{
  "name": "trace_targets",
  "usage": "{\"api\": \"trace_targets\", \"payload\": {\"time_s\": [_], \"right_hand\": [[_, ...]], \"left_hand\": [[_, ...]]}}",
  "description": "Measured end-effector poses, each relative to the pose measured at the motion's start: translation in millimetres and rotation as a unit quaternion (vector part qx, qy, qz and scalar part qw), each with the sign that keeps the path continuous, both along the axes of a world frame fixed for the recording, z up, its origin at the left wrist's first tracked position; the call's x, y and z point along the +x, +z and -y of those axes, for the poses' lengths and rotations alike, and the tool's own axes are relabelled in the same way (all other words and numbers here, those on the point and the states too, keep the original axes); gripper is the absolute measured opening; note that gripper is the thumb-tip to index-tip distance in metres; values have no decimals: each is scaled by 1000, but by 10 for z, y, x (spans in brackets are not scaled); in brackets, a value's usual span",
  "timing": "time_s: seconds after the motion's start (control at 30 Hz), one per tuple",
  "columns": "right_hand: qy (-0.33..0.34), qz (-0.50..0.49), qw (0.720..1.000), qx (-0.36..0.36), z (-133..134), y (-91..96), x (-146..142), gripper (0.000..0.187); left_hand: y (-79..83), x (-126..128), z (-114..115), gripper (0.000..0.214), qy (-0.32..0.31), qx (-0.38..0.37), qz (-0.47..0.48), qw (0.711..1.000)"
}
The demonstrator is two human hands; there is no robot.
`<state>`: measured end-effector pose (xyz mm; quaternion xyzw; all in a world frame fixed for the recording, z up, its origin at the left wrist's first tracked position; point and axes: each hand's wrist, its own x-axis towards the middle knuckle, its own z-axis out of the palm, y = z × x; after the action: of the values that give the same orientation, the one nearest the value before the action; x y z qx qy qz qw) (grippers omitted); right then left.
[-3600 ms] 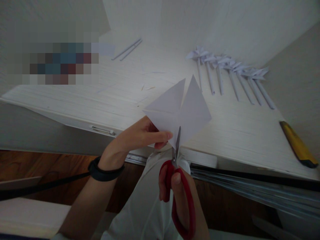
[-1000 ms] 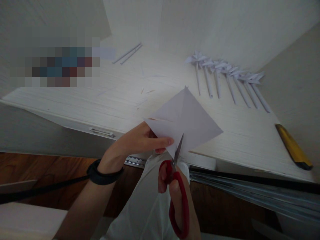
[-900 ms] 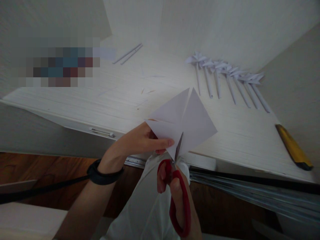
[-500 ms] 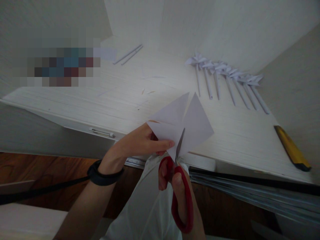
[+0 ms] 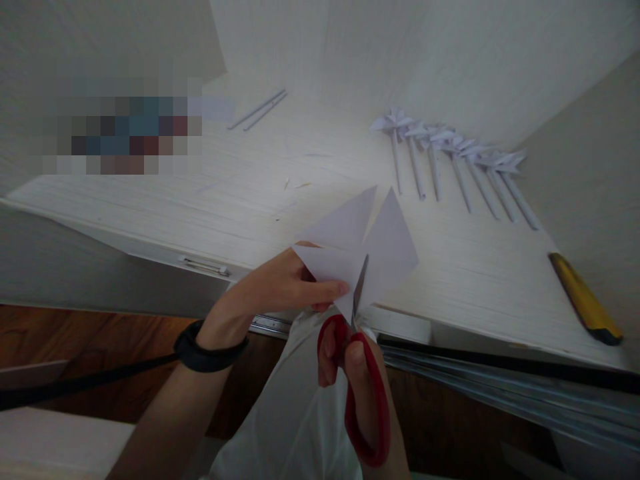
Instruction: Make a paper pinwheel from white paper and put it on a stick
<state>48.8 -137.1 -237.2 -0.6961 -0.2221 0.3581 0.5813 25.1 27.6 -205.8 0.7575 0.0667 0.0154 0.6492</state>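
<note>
A: ok so where's the paper (image 5: 385, 257) at?
B: at the near edge of the desk (image 5: 480, 267), pinched in the left hand (image 5: 287, 287), thumb on top, other fingers mostly hidden
A: and the right hand (image 5: 359, 380)?
B: curled round red scissors (image 5: 379, 379), thumb through one loop, one blade over the paper, pinwheels (image 5: 440, 137) lined up further back
</note>
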Motion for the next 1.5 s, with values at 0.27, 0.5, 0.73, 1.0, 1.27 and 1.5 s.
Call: {"api": "trace_targets", "payload": {"time_s": [0.27,0.5,0.73,1.0,1.27,1.5], "right_hand": [[-13,-6,1000,-6,-4,23,-5,72],[-15,-12,1000,-16,1,30,-5,71],[-14,-15,1000,-17,17,39,5,64],[-24,-3,999,-22,51,40,15,56],[-17,-7,1000,-5,60,24,-5,55],[-11,9,1000,23,49,-30,-29,68]], "left_hand": [[-6,-1,3,19,3,-3,-10,1000],[6,-7,15,20,10,-3,-3,1000],[-18,-11,25,20,19,-7,-8,1000],[21,-30,39,17,22,-16,-4,1000],[3,-31,52,17,40,-65,4,997],[-19,-39,-2,21,-3,-7,23,1000]]}}
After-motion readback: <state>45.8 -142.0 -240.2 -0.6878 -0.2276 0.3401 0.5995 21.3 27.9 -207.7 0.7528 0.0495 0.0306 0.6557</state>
